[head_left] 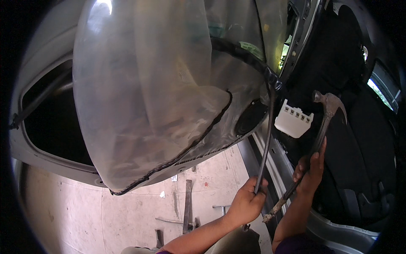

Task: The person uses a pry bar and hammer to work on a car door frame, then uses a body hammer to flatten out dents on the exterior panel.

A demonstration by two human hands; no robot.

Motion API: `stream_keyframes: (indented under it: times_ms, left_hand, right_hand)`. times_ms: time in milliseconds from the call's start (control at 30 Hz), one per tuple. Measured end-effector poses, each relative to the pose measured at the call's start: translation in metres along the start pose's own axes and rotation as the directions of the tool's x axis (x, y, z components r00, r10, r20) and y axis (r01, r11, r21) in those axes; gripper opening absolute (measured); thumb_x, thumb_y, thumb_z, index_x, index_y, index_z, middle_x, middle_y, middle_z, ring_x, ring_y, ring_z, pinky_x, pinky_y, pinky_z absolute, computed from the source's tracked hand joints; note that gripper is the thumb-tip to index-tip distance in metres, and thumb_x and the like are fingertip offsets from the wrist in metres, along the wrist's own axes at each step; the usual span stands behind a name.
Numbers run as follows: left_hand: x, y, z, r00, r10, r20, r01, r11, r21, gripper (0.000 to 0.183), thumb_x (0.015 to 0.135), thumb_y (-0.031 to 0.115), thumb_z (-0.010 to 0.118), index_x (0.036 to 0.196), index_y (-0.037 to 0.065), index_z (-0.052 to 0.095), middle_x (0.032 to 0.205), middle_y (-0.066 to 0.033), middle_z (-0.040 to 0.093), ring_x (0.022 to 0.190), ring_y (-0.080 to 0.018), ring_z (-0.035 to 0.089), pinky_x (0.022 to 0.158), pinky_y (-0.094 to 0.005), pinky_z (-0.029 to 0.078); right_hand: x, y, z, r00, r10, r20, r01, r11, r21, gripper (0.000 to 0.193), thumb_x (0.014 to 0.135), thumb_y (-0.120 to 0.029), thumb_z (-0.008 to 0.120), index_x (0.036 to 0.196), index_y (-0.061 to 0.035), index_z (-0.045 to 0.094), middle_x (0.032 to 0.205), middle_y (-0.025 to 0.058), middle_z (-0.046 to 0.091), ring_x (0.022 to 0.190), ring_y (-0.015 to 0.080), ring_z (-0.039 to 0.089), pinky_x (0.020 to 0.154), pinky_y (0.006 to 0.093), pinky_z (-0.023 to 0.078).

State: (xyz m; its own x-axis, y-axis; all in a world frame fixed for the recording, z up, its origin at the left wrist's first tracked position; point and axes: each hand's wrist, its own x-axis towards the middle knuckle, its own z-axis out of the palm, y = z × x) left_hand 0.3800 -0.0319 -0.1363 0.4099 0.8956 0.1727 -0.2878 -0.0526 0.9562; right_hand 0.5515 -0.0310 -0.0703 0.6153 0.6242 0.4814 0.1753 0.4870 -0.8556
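A cloudy plastic sheet [139,97] bulged nearest the camera, a black strip [186,150] along its lower edge; just right of it, a slim dark rod [267,144] rose steeply from the left hand [247,202], whose fingers were curled tightly around its lower part; the right hand [311,174] gripped a claw hammer [320,134], fingers wrapped about the handle, its head up and its ragged pale end slanting down near the left hand; beside the hammer's head showed a slotted white plastic piece [294,120], against the car's dark interior [359,135]; behind the sheet stood the grey car door [63,166]; below, on the pale floor [127,216], lay a long bar [187,201], a thin metal rod [169,220] and other tools.
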Motion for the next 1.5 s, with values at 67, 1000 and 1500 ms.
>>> stream_keyframes:
  times_ms: [67, 1000, 1500]
  left_hand:
    - [0.003, 0.003, -0.001, 1.000, 0.015, 0.000, -0.015, 1.000, 0.003, 0.015, 0.092, 0.005, 0.055, 0.107, 0.004, 0.056, 0.074, -0.0001, 0.051, 0.067, -0.0083, 0.044, 0.060, -0.0261, 0.038]
    - [0.007, 0.048, 0.022, 0.988, -0.141, 0.066, 0.154, 0.955, -0.255, 0.019, 0.092, 0.001, 0.049, 0.111, 0.004, 0.053, 0.071, 0.0025, 0.050, 0.052, -0.0046, 0.041, 0.046, -0.0229, 0.031]
    - [0.006, 0.052, 0.025, 0.982, -0.181, 0.057, 0.189, 0.948, -0.256, 0.018, 0.093, 0.003, 0.050, 0.110, 0.008, 0.054, 0.058, 0.0049, 0.044, 0.042, -0.0044, 0.035, 0.038, -0.0232, 0.027]
  right_hand:
    - [0.000, -0.003, 0.003, 1.000, 0.002, -0.006, -0.002, 1.000, -0.011, 0.074, 0.097, -0.046, 0.054, 0.155, -0.0132, 0.023, 0.055, -0.0016, 0.040, 0.036, 0.0045, 0.038, 0.032, 0.0203, 0.031]
    - [0.041, -0.010, 0.017, 0.990, -0.013, 0.141, 0.003, 0.997, 0.075, 0.077, 0.096, -0.045, 0.057, 0.156, -0.0166, 0.019, 0.058, 0.0000, 0.043, 0.038, 0.0058, 0.041, 0.032, 0.0208, 0.035]
    - [0.102, -0.024, 0.075, 0.960, 0.033, 0.278, -0.027, 0.999, -0.026, 0.053, 0.103, -0.030, 0.045, 0.154, -0.0273, 0.030, 0.061, -0.0018, 0.042, 0.043, 0.0052, 0.037, 0.037, 0.0219, 0.033]
